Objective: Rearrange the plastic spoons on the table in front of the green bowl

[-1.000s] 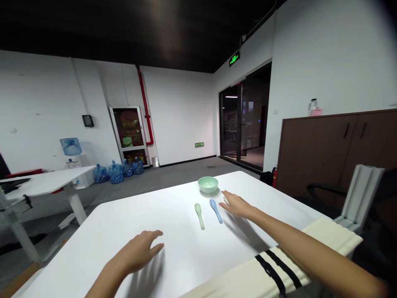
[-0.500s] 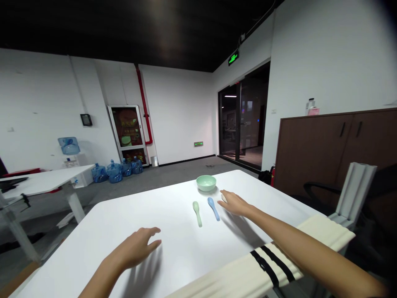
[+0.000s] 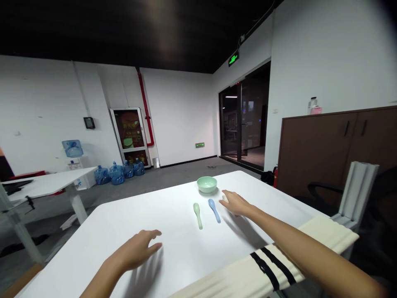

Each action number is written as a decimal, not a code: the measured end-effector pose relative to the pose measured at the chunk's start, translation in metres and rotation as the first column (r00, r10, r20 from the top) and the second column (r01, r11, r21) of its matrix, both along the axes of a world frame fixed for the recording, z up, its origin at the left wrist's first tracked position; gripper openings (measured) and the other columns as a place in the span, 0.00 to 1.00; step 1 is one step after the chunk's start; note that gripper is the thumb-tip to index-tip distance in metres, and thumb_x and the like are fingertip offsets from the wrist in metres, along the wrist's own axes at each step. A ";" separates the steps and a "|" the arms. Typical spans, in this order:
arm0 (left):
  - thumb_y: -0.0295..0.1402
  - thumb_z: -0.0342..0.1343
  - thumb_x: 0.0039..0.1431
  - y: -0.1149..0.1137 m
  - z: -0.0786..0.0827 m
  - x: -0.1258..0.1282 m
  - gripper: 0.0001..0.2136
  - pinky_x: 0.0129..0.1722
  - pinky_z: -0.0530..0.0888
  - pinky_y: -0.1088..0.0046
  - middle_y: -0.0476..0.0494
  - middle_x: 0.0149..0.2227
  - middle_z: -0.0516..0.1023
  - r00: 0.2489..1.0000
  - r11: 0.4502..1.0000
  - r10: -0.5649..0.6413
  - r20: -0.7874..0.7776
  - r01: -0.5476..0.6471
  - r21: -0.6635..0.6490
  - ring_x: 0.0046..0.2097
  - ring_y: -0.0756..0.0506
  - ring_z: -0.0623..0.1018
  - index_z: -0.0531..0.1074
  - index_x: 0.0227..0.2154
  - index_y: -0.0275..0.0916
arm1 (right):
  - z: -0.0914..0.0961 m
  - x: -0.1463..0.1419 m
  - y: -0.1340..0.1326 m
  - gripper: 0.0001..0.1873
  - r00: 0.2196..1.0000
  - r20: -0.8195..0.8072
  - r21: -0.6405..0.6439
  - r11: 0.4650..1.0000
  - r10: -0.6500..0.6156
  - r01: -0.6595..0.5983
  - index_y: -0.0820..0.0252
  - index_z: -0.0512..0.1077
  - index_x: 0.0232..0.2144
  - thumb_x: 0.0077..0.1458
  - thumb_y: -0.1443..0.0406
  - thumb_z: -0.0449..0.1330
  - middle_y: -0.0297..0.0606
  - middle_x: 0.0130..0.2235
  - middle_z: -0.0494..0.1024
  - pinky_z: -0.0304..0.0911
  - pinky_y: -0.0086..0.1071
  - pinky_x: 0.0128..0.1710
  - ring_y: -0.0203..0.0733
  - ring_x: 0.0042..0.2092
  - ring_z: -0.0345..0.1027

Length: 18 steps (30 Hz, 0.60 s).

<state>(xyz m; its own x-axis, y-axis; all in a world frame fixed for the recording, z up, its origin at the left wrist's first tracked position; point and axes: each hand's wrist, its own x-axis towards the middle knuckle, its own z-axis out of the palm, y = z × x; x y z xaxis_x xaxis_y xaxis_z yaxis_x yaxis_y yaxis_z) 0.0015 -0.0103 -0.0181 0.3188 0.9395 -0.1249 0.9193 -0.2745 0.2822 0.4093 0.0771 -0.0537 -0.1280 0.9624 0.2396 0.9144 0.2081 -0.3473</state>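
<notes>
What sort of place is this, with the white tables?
Most likely an office common area: a water dispenser with spare jugs, what looks like a vending machine, and a green exit sign above glass doors.

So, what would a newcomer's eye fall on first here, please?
A pale green bowl stands toward the far side of the white table, with a green spoon and a blue spoon side by side just before it. The right hand rests beside the blue spoon, over something small and white; the left hand lies flat, nearer the camera.
</notes>
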 end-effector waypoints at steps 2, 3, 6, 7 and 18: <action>0.56 0.44 0.55 0.001 -0.001 -0.001 0.28 0.50 0.68 0.64 0.39 0.52 0.72 1.000 1.000 -0.003 0.001 0.003 0.001 0.53 0.39 0.72 0.67 0.53 0.47 | 0.000 0.001 0.001 0.31 1.000 -0.006 -0.012 1.000 -0.013 0.013 0.61 0.60 0.57 0.57 0.50 0.49 0.48 0.52 0.71 0.57 0.35 0.47 0.50 0.52 0.64; 0.56 0.44 0.55 0.001 -0.002 -0.001 0.28 0.50 0.68 0.64 0.39 0.52 0.72 1.000 1.000 -0.003 0.001 0.003 0.000 0.53 0.39 0.72 0.67 0.53 0.47 | -0.001 0.002 0.002 0.31 1.000 -0.011 -0.019 1.000 -0.016 0.016 0.61 0.60 0.57 0.57 0.51 0.50 0.48 0.52 0.71 0.57 0.34 0.46 0.50 0.52 0.65; 0.56 0.44 0.55 0.000 0.000 -0.001 0.28 0.50 0.69 0.65 0.39 0.53 0.72 1.000 1.000 0.005 -0.002 -0.005 -0.001 0.53 0.39 0.72 0.67 0.53 0.47 | -0.002 0.003 0.004 0.30 1.000 -0.019 -0.025 1.000 -0.016 0.016 0.61 0.61 0.57 0.57 0.51 0.50 0.48 0.51 0.72 0.58 0.34 0.45 0.50 0.51 0.66; 0.56 0.44 0.55 0.000 0.001 0.000 0.28 0.49 0.69 0.65 0.39 0.53 0.72 1.000 1.000 0.009 -0.003 -0.009 0.001 0.53 0.39 0.72 0.67 0.53 0.47 | -0.003 0.003 0.005 0.30 1.000 -0.018 -0.023 1.000 -0.015 0.014 0.62 0.61 0.56 0.57 0.51 0.50 0.48 0.51 0.72 0.57 0.34 0.45 0.50 0.51 0.65; 0.57 0.44 0.54 -0.001 0.001 -0.001 0.28 0.49 0.69 0.66 0.40 0.52 0.72 1.000 1.000 0.008 -0.003 -0.008 0.021 0.52 0.39 0.73 0.68 0.52 0.47 | -0.002 0.001 0.002 0.29 0.999 -0.022 -0.062 0.997 -0.042 0.040 0.61 0.61 0.56 0.58 0.52 0.50 0.48 0.49 0.73 0.58 0.32 0.40 0.49 0.47 0.68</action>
<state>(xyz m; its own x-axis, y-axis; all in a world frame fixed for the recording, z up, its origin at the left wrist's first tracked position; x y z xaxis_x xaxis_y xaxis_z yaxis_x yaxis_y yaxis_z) 0.0005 -0.0111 -0.0171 0.3108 0.9445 -0.1059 0.9224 -0.2729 0.2735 0.4100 0.0790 -0.0553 -0.0833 0.9797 0.1823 0.9131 0.1484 -0.3798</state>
